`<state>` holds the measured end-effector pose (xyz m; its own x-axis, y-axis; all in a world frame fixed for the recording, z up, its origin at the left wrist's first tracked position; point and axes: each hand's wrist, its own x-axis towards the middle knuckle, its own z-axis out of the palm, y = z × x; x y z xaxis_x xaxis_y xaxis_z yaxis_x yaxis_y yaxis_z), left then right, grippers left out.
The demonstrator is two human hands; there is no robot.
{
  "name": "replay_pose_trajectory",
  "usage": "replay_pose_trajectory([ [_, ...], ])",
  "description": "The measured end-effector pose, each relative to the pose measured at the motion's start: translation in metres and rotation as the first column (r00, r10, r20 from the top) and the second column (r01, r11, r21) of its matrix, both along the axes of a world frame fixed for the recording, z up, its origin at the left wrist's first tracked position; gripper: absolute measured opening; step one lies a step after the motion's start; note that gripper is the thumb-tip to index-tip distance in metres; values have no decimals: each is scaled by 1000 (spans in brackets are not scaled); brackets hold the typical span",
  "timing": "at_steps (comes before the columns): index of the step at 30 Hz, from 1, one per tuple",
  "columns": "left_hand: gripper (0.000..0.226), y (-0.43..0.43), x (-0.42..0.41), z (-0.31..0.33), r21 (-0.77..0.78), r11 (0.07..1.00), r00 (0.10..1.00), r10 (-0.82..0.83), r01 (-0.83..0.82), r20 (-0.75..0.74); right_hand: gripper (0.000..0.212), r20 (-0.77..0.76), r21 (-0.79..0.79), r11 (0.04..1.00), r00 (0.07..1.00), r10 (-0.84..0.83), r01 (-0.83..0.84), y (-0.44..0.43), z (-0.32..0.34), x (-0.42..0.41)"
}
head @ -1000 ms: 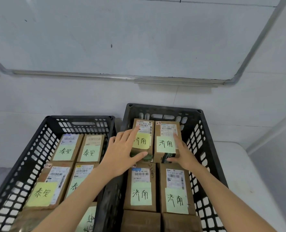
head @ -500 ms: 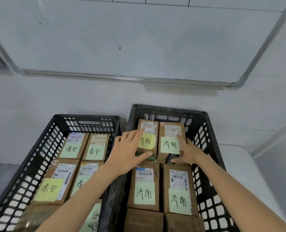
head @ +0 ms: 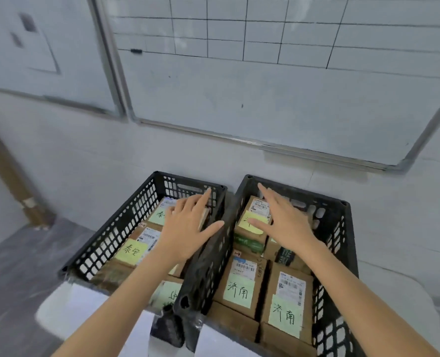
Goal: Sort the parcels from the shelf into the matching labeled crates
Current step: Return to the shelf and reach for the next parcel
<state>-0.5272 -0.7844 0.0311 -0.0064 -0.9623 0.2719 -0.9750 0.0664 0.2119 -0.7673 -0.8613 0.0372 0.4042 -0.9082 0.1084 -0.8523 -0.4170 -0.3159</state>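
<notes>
Two black crates sit side by side on a white worktop (head: pixel 59 307) in the lower half of the frame, and both already look well filled. The left crate (head: pixel 126 228) holds brown parcels bearing yellow-green notes that read 泰安 (head: pixel 135 252); the right crate (head: pixel 342 243) holds parcels whose notes read 济南 (head: pixel 239 289). As far as the visible notes go, each parcel lies with others of its own label, so most of the sorting looks done. The left hand (head: pixel 188 228) hovers flat with fingers spread over the far end of the left crate, and the right hand (head: pixel 286 222) hovers the same way over the far parcels of the right crate; neither holds anything. The shelf is out of view, so I cannot tell whether parcels remain there. My judgement is that a placement is just finished, with any leftover parcels yet to be fetched.
</notes>
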Motion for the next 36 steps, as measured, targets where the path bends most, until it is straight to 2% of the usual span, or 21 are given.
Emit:
replay_pose_trajectory([
  [5, 89, 78, 41, 19, -41, 971, 972, 234, -235, -17, 97, 63, -100, 971, 972, 226, -219, 41, 20, 67],
  [8, 96, 135, 68, 30, -61, 922, 923, 384, -383, 11, 96, 97, -117, 925, 923, 373, -362, 72, 29, 118],
  [10, 100, 176, 87, 37, -61, 875, 876, 482, -480, 10, 97, 132, -115, 881, 872, 472, -460, 98, 36, 153],
  [15, 86, 288, 131, 48, -110, 729, 735, 678, -676, -19, 97, 142, -149, 715, 701, 699, -683, 174, 44, 246],
  [17, 83, 336, 144, 51, -117, 657, 663, 748, -745, -29, 95, 138, -142, 635, 620, 773, -760, 212, 45, 280],
  [25, 96, 538, 181, 55, -133, 288, 290, 957, -949, 0, 92, 107, -182, 303, 287, 952, -935, 393, 54, 396],
  [29, 102, 642, 190, 63, -113, 122, 121, 993, -986, 17, 91, 113, -192, 135, 114, 987, -972, 498, 59, 439],
  [36, 103, 834, 201, 68, -123, -114, -122, 990, -986, 67, 90, 135, -180, -59, -84, 987, -982, 692, 59, 500],
])
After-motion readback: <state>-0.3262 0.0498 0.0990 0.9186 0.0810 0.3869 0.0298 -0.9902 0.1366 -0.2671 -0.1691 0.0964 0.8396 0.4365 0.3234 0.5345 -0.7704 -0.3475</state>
